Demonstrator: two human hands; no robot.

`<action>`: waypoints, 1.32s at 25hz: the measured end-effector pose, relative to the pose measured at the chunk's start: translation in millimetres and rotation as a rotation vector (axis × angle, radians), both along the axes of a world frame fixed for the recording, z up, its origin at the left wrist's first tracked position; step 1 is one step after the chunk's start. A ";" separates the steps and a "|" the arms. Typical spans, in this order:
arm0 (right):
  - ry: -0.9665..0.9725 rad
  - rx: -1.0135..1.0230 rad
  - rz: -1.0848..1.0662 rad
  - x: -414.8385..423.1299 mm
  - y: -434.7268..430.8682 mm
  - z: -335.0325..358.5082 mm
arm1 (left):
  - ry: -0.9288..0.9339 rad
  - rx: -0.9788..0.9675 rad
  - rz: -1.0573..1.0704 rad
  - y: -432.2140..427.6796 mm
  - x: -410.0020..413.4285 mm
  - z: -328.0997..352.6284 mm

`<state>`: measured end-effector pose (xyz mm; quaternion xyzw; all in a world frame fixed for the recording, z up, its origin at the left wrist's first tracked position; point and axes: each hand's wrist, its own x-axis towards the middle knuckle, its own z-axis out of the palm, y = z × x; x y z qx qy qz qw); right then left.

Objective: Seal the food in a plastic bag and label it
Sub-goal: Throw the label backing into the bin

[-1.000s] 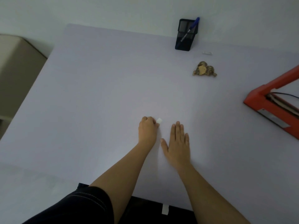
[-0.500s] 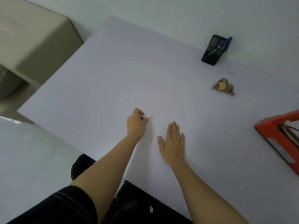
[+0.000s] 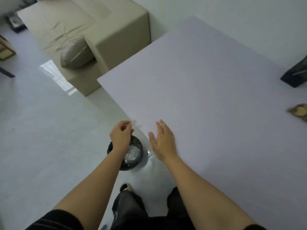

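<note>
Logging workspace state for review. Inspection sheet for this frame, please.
Surface: pale lavender table, flat and matte.
Job's things: small white slip, pinched in the left hand; food at the right frame edge, blurred; no bag can be made out.
Clutter: black pen holder, cut off by the frame.
Hands: left hand holds the slip above a black bin; right hand open, fingers straight, at the table's edge.
Cables: nothing seen.
Surroundings: beige sofa with cushion; pale floor; bin holds crumpled clear plastic.
</note>
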<state>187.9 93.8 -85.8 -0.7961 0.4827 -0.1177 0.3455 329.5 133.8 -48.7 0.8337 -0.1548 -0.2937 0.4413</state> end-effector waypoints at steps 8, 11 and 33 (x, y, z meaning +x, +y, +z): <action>0.086 0.017 0.198 127.0 55.4 -76.3 | 0.075 0.162 -0.026 73.8 130.0 -92.0; 0.232 0.097 0.078 142.8 53.8 -159.4 | 0.160 0.248 -0.069 85.3 156.3 -170.4; 0.555 0.380 -0.277 166.6 63.4 -503.6 | -0.087 0.603 -0.452 87.7 200.5 -528.3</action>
